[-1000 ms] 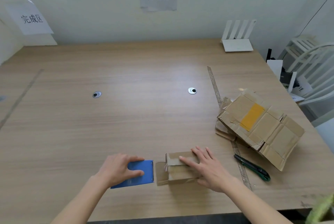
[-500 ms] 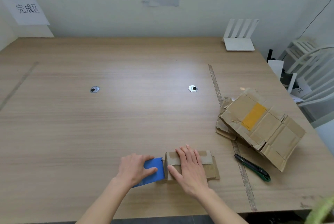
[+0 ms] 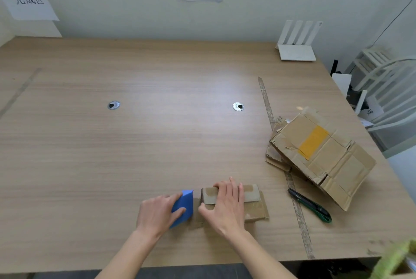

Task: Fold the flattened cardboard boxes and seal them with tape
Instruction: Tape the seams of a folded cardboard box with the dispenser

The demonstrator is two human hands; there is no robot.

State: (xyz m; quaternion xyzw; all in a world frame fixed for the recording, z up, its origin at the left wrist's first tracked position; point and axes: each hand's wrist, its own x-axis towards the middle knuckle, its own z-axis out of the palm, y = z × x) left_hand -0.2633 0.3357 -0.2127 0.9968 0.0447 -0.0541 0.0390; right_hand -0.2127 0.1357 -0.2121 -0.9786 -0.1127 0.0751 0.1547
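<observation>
R hand flat on small box, L hand pinching blue card nr front edge

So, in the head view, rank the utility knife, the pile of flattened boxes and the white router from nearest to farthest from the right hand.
From the right hand:
1. Utility knife, just to its right on the table.
2. Pile of flattened boxes, farther right and back.
3. White router, at the far right corner by the wall.

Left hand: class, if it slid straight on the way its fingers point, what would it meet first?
The left hand, holding the blue card, points right toward the small cardboard box. The card's edge would probably meet the box's left end first, just beside the right hand; the exact gap is unclear.
</observation>
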